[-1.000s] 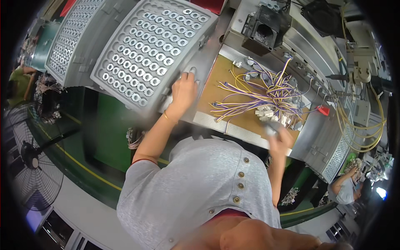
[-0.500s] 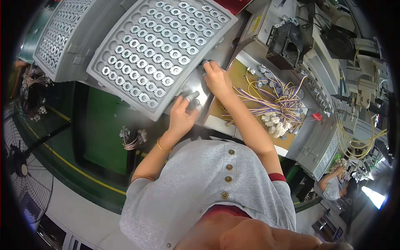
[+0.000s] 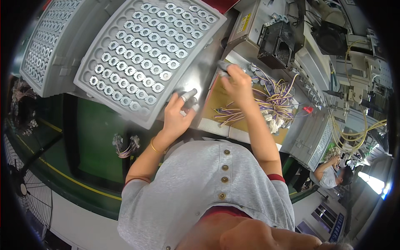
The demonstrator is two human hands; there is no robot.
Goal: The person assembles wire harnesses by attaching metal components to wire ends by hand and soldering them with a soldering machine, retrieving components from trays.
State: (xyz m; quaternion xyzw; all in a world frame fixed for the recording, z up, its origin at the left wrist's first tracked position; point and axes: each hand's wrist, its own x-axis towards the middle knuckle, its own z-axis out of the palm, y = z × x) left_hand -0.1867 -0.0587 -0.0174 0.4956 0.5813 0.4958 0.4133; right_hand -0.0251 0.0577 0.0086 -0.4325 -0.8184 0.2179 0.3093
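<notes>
From my remote seat I have the bare left hand (image 3: 177,116) over the shiny metal worktop (image 3: 193,73), just beside the near right corner of the large grey plastic tray (image 3: 121,112). Its thumb and forefinger stand apart, with grey coverings at the tips; a grey shape lies between them, and I cannot tell whether it is a held piece. The bare right hand (image 3: 240,86) is near the far left corner of the flat tan board (image 3: 216,95), fingers bunched narrowly at grey-covered tips; I cannot tell if anything is pinched there.

The tray carries slanting rows of silvery oval metal plates with round holes (image 3: 146,64). On the board, partly under my right forearm, lies the tangled bundle of purple, yellow and white wires (image 3: 277,98), with white plastic connectors (image 3: 275,125) on its near side.

To work well here, I would keep the left wrist low and clear of the tray's rim, since a knock could jog plates from their seats. I would carry the right forearm higher, because loose wire ends could snag on it. Fingertip contact should stay light: small, smooth metal looks likely to slip.
</notes>
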